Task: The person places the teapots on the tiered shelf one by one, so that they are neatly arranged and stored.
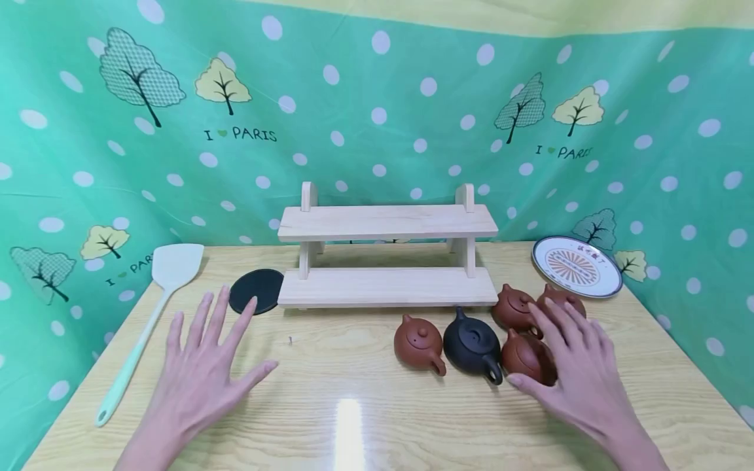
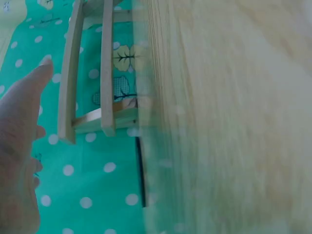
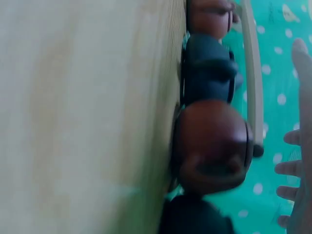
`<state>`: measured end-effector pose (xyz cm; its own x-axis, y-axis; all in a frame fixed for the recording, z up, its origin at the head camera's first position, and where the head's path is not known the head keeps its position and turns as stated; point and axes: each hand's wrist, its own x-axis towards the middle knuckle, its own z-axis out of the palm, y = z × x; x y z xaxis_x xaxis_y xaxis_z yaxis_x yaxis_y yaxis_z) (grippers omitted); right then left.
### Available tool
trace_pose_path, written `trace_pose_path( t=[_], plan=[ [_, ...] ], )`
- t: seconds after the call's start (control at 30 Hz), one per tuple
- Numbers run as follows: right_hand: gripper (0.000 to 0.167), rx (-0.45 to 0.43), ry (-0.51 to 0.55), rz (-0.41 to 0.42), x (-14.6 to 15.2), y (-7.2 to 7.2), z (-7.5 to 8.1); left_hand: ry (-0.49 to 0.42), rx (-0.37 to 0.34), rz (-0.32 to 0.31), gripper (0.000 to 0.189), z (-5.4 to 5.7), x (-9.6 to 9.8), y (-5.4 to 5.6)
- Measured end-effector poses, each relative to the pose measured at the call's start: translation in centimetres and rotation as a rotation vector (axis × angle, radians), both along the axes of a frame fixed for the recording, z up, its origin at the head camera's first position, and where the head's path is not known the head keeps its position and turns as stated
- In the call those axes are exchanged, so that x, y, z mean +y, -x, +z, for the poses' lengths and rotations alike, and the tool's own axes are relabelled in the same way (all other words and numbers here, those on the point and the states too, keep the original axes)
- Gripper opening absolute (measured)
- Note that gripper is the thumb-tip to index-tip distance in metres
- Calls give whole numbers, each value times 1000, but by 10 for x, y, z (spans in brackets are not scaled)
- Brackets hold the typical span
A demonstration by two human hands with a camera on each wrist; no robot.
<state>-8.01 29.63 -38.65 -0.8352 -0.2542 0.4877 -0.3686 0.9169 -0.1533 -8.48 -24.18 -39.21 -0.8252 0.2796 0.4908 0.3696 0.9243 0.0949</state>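
My left hand hovers over the left part of the table with fingers spread and nothing in it. Its index fingertip overlaps a round black coaster in the head view. My right hand, also spread and holding nothing, is above the right-hand teapots and partly hides them. Under it sits a reddish-brown teapot; two more brown teapots stand just behind. A black teapot and another brown teapot are to its left. In the right wrist view the teapots line up beside the hand.
A two-tier wooden shelf stands at the back middle, both boards bare. At the far left lies a spatula with a white blade and pale green handle. A patterned plate is at the back right. Green curtain encloses the table.
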Motion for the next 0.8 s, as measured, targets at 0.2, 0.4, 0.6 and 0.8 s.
trace_pose_path(
  t=[0.2, 0.4, 0.6, 0.8],
  plan=[
    [71, 80, 306, -86, 22, -16, -5, -263, -167, 28, 84, -1, 5, 15],
    [41, 115, 491, -300, 38, -30, -13, -575, -289, 47, 70, -10, 3, 35],
    [28, 49, 546, -518, 49, -44, -22, -718, -357, 4, 63, -28, 4, 48],
    [28, -105, 475, -704, 56, -58, -26, -808, -332, -35, 55, -40, 9, 58]
  ],
)
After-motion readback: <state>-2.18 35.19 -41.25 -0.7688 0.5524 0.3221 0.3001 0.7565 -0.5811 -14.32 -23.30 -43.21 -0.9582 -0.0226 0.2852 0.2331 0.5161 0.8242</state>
